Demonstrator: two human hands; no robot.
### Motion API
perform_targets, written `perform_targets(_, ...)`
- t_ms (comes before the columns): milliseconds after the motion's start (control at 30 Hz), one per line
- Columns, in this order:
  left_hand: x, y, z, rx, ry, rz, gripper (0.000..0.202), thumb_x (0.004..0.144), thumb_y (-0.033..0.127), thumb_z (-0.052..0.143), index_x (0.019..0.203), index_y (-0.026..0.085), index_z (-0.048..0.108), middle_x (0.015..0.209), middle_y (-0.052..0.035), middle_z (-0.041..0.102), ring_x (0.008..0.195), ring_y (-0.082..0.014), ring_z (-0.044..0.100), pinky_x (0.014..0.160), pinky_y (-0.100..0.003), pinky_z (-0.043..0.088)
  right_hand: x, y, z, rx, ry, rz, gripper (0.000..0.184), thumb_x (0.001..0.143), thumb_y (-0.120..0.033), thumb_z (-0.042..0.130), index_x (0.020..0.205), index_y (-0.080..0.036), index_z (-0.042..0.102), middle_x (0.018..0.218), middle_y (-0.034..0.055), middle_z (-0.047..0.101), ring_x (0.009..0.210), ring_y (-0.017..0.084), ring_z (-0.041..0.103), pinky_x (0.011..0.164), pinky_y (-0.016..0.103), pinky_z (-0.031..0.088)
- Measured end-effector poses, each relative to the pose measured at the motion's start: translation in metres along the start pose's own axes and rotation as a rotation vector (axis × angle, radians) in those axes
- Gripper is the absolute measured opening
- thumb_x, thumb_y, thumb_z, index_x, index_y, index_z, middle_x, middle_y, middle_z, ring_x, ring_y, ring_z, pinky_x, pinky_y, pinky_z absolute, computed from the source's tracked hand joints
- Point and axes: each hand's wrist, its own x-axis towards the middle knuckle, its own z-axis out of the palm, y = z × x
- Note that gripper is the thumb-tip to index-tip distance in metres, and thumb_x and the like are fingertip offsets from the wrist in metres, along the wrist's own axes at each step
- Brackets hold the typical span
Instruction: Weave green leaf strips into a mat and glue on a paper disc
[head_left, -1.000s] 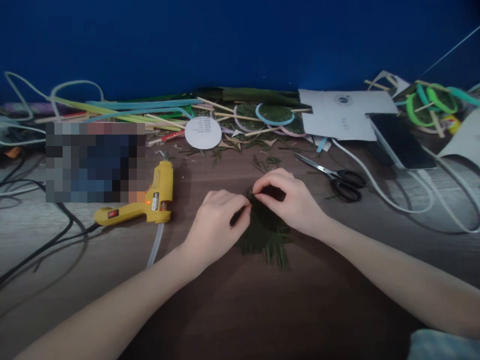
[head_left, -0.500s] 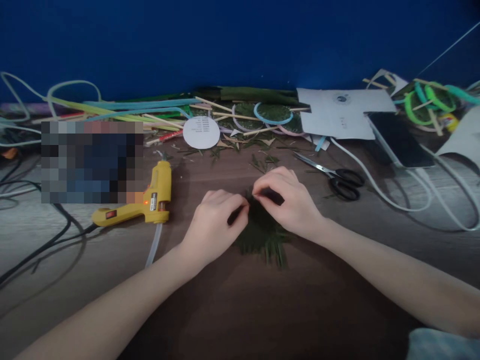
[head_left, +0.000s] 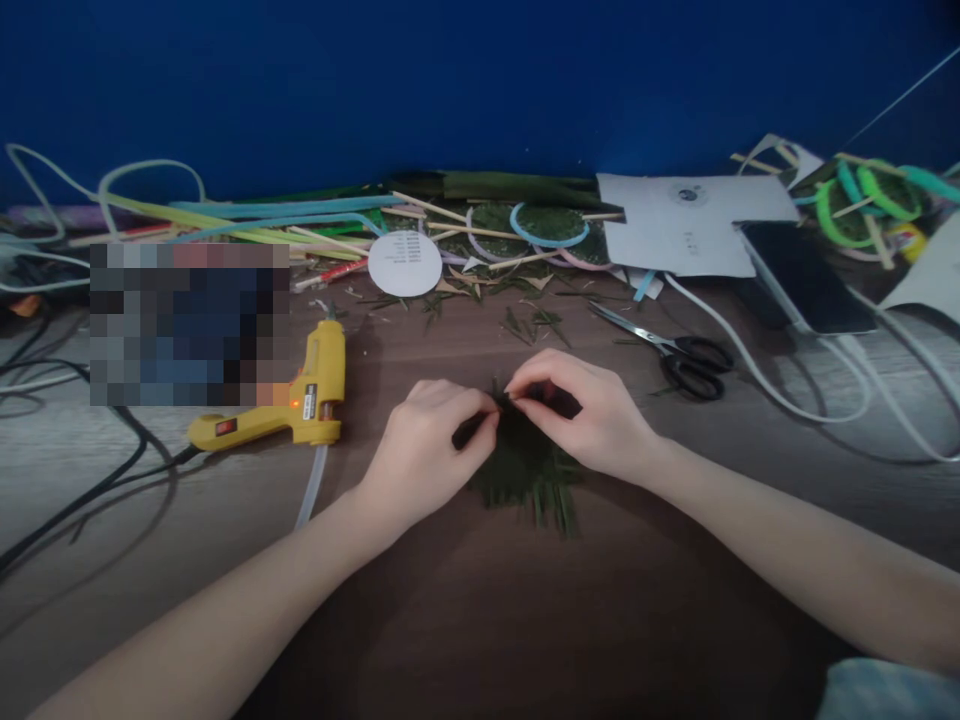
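My left hand (head_left: 439,440) is closed in a pinch, thumb against forefinger, at the far edge of a dark green clump of thin strips (head_left: 517,470) on the table. Close beside it, my right hand (head_left: 581,405) pinches too, its fingertips almost touching the left ones. Between the fingertips shows the end of a small dark green strip (head_left: 496,385); its full shape is hidden. Loose strips fan out from the clump's near side. Both hands cover part of the clump.
Left of the hands lies a yellow hot glue gun (head_left: 324,375), its light on. Black-handled scissors (head_left: 694,365) lie to the right, near a phone (head_left: 806,275) and white cable (head_left: 750,360). Along the blue wall are pipe cleaners, sticks, green scraps (head_left: 536,325) and a white paper disc (head_left: 405,263).
My right hand has dropped slightly toward me, and more of the small green strip shows between the fingertips. My left hand stays in nearly the same pinch. The view shifts slightly.
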Motion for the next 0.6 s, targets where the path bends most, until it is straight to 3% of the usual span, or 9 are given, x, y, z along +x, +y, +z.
perform_targets(267, 0.0001, 0.0002, -0.0009, 0.003, 0.002, 0.005, 0.014, 0.079, 0.017, 0.049, 0.076, 0.019, 0.062, 0.074, 0.0004, 0.068, 0.071, -0.0154, 0.06, 0.069, -0.029, 0.044, -0.0013, 0.0013, 0.0008, -0.036, 0.012, 0.087, 0.015, 0.078, -0.01, 0.051, 0.089, -0.02, 0.054, 0.083, 0.001, 0.061, 0.068, 0.011, 0.055, 0.061, 0.024, 0.045)
perform_targets(600, 0.0003, -0.0004, -0.001, -0.013, 0.009, -0.004, 0.013, 0.079, 0.018, 0.05, 0.076, 0.019, 0.062, 0.074, 0.0004, 0.068, 0.071, -0.0155, 0.061, 0.068, -0.028, 0.045, -0.0003, -0.0021, -0.0006, -0.015, 0.034, -0.029, 0.015, 0.079, -0.008, 0.049, 0.086, -0.021, 0.053, 0.082, 0.0018, 0.061, 0.077, 0.014, 0.057, 0.069, 0.027, 0.046)
